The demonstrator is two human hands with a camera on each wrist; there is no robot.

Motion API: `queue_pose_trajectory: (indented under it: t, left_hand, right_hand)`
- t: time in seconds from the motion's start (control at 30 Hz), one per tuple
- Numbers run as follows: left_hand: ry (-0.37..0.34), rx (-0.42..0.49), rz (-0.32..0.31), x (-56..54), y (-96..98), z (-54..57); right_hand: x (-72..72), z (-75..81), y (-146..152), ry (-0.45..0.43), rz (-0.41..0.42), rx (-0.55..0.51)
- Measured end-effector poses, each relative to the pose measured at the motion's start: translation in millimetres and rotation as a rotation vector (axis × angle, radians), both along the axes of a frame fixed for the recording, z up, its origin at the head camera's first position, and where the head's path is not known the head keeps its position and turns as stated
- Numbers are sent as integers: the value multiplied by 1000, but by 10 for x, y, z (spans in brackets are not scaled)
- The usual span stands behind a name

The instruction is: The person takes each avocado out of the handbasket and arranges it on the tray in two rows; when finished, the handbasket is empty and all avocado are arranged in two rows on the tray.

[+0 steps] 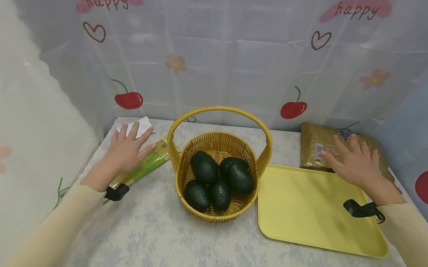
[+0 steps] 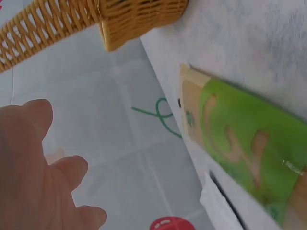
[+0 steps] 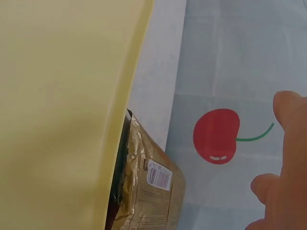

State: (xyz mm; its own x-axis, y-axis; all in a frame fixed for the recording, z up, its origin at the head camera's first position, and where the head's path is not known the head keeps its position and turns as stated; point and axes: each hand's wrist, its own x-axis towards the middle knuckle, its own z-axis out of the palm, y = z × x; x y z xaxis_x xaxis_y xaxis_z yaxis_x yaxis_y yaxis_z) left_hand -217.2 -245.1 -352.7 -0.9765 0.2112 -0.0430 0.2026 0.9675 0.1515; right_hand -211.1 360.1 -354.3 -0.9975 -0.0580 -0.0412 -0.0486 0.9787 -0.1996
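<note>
My left hand (image 1: 126,149) is held with fingers spread above a green and tan packet (image 1: 145,166) at the left of the table. It holds nothing. In the left wrist view the packet (image 2: 249,143) lies flat, apart from the fingers. On the other side my right hand (image 1: 356,163), fingers also spread and holding nothing, overlaps a gold foil bag (image 1: 311,143) and the far edge of a yellow tray (image 1: 306,208) in the head view. Between the hands stands a yellow wicker basket (image 1: 215,218) with a tall arched handle, and several dark green avocados (image 1: 203,167) lie inside it.
Behind the packet lies a white paper piece (image 1: 143,127). The tray sits directly right of the basket, with the gold bag at its back edge. A pale floral cloth (image 1: 174,252) covers the table. Printed curtains (image 1: 223,67) close off the back and both sides.
</note>
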Motion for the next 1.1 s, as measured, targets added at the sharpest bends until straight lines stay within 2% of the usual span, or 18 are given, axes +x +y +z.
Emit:
queue_pose_trajectory:
  t: [0.2,0.33,0.53,0.67,0.8,1.0,1.1]
  left_hand:
    - [-7,72,-42,107,98,-163]
    - [-17,156,-81,161,152,-265]
    - [-126,418,-174,176,215,-432]
    - [-184,587,-190,190,313,-546]
    - [-180,716,-184,200,435,-636]
    - [-180,932,-215,195,546,-744]
    - [-183,1001,-210,193,567,-807]
  right_hand:
    - [15,-28,14,-1,-8,-2]
    - [16,-39,20,-7,-8,-15]
    - [12,-59,32,-7,-5,-18]
    - [24,-59,28,-12,1,-14]
    - [43,-50,15,-25,5,-10]
    - [90,-40,-3,-31,5,-6]
    - [113,-30,-20,-23,9,-3]
